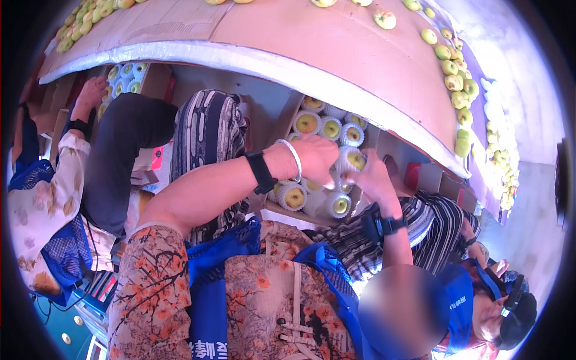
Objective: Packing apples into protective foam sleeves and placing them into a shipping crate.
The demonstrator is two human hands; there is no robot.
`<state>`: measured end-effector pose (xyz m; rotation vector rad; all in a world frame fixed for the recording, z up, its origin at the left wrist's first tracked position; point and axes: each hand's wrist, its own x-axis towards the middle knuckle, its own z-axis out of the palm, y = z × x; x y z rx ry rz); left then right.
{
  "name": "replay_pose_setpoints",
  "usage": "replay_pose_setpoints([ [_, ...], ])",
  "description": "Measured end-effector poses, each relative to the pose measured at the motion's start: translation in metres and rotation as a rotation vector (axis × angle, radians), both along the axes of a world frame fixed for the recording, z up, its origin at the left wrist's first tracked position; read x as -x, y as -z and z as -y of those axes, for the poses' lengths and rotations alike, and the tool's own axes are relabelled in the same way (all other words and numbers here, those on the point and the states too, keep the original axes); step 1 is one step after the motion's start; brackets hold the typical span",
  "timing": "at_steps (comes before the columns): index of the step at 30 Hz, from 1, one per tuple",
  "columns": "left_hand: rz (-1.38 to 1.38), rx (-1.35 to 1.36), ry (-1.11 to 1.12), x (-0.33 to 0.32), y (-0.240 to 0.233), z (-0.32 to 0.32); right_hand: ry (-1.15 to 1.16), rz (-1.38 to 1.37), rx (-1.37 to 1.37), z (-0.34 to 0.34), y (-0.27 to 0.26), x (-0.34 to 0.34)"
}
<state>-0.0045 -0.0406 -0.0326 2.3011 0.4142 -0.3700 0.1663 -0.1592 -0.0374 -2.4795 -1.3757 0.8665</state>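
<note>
Before me, a cardboard box (286, 118) holds several yellow-green apples in white foam net sleeves, such as one sleeved apple (307, 122) at the far left and another (294, 198) nearer me. My right hand (374, 174) has its fingers around a sleeved apple (354, 159) at the box's right side. My left hand (315, 157), with a silver bangle and a black band at the wrist, bends down over the middle of the box. Its fingertips point at the sleeves there, and whether they grip anything is hidden by the hand.
A cardboard-covered table (342, 58) with a pale padded edge overhangs the box's far side. Loose apples (460, 83) line its right end, with more piled (87, 20) far left. A co-worker's hand (92, 92) touches another box of sleeved apples (127, 78). Another person sits close at right.
</note>
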Motion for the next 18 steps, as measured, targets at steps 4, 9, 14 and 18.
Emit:
replay_pose_setpoints([
  [4,0.007,-0.05,0.236,0.014,0.012,0.011,0.064,-0.025,-0.055,-0.051,0.045,-0.011],
  [9,0.084,-0.119,0.304,0.019,0.014,0.032,0.209,0.037,-0.346,-0.113,0.124,-0.022],
  [14,0.224,-0.174,0.215,0.02,0.011,0.031,0.095,0.166,-0.328,-0.151,0.18,-0.023],
  [18,0.157,-0.184,0.237,0.014,-0.002,0.026,0.163,0.331,-0.017,-0.174,0.199,-0.014],
])
